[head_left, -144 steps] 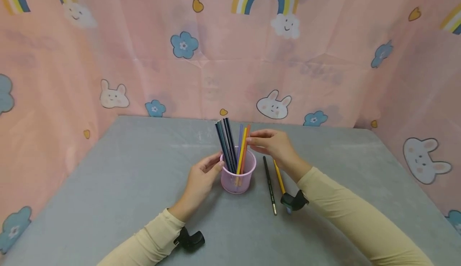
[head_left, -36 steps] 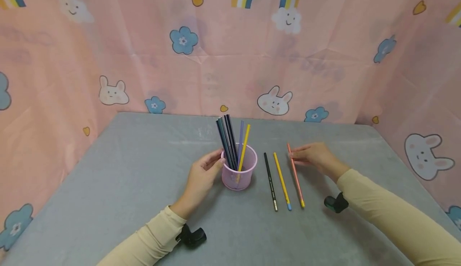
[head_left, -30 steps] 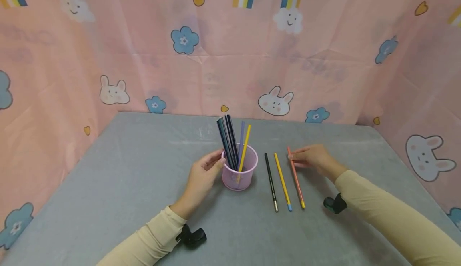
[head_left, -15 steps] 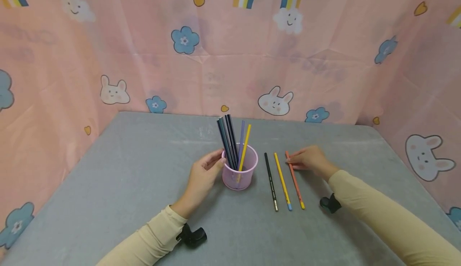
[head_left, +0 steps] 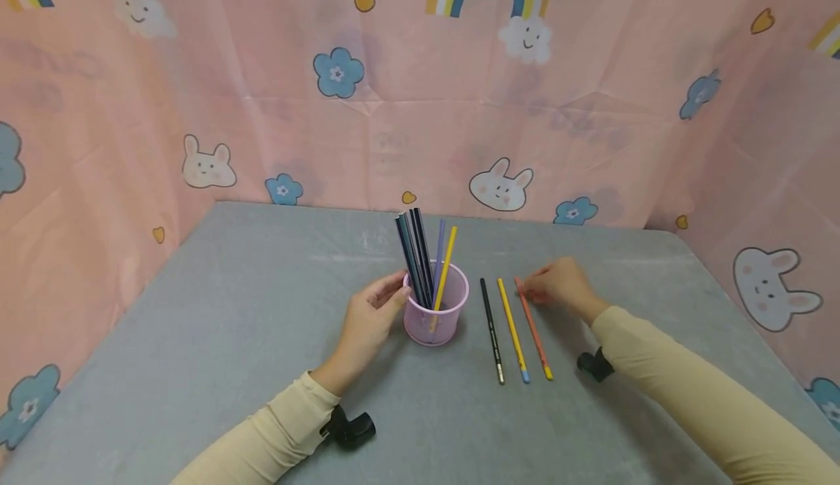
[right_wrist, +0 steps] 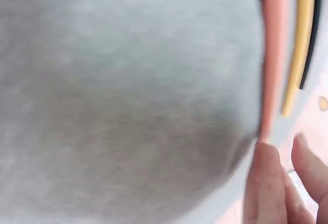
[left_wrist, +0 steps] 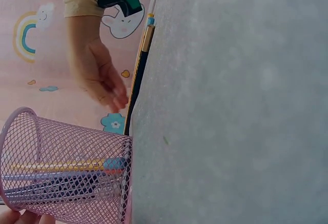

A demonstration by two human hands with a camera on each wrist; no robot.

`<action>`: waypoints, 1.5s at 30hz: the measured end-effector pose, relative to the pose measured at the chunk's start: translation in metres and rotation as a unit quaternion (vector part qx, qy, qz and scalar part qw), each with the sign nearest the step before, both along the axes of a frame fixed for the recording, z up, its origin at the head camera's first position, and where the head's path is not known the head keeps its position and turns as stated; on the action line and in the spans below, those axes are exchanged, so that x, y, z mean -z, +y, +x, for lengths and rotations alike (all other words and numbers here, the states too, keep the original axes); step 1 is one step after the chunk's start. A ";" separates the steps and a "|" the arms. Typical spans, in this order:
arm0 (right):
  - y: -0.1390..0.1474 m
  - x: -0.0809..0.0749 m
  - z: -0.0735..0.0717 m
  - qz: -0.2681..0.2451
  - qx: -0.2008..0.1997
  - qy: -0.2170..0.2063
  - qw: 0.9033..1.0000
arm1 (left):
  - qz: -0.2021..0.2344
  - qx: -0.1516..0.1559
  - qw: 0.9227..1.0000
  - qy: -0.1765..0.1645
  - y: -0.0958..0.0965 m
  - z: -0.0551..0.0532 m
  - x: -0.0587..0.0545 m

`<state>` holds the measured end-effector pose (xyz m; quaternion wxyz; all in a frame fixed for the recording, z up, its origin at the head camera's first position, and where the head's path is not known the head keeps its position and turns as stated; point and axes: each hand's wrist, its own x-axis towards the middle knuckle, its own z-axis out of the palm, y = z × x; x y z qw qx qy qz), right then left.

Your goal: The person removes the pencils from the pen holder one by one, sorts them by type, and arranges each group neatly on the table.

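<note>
My left hand (head_left: pixel 367 321) pinches the left rim of a pink mesh pencil cup (head_left: pixel 429 328) standing on the table. Several dark pencils (head_left: pixel 413 259), a purple pencil (head_left: pixel 440 248) and a yellow pencil (head_left: pixel 449 259) lean inside it. Right of the cup, a black pencil (head_left: pixel 492 332), a yellow pencil with a blue end (head_left: pixel 513 332) and an orange pencil (head_left: pixel 534 332) lie side by side. My right hand (head_left: pixel 561 286) is at the orange pencil's far end. In the right wrist view a fingertip (right_wrist: pixel 267 155) meets that end, while the thumb stands apart from it.
The grey table (head_left: pixel 262 288) is backed by a pink curtain (head_left: pixel 407 135) printed with rainbows, rabbits and flowers. Black wrist cameras hang under both sleeves, the left one (head_left: pixel 354 430) low over the table and the right one (head_left: pixel 595 363) to the right of the pencils.
The orange pencil has gone from the cup to the table, right of the yellow one, and shifted slightly left. My right hand followed and its fingers loosened. The left hand stayed at the cup.
</note>
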<state>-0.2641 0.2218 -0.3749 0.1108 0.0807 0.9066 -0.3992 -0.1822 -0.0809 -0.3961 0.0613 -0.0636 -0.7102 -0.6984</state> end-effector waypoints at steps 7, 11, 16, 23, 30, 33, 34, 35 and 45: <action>-0.013 -0.019 0.006 -0.108 0.004 0.039 0.993 | 0.002 0.000 1.000 -0.002 -0.001 0.000 0.001; -0.024 -0.029 0.010 -0.171 -0.009 0.034 0.985 | 0.001 -0.001 1.000 0.000 -0.001 0.000 0.002; -0.037 -0.034 0.009 -0.224 -0.012 0.029 0.974 | 0.004 0.000 1.000 0.006 -0.002 -0.001 0.004; -0.056 -0.036 0.002 -0.219 -0.036 0.043 0.974 | 0.011 0.000 1.000 0.005 -0.002 -0.001 0.005; -0.074 -0.040 -0.001 -0.244 -0.065 0.051 0.966 | 0.006 0.001 1.000 0.006 -0.001 -0.001 0.005; -0.078 -0.042 -0.001 -0.255 -0.076 0.048 0.963 | 0.006 0.003 1.000 0.008 -0.001 -0.001 0.005; -0.080 -0.043 -0.001 -0.262 -0.080 0.046 0.961 | 0.006 0.003 1.000 0.009 -0.001 -0.001 0.005; -0.080 -0.043 -0.001 -0.266 -0.086 0.045 0.959 | 0.005 0.003 1.000 0.010 -0.001 -0.001 0.006; -0.092 -0.046 -0.002 -0.254 -0.085 0.049 0.962 | 0.000 0.001 1.000 0.006 0.000 -0.001 0.003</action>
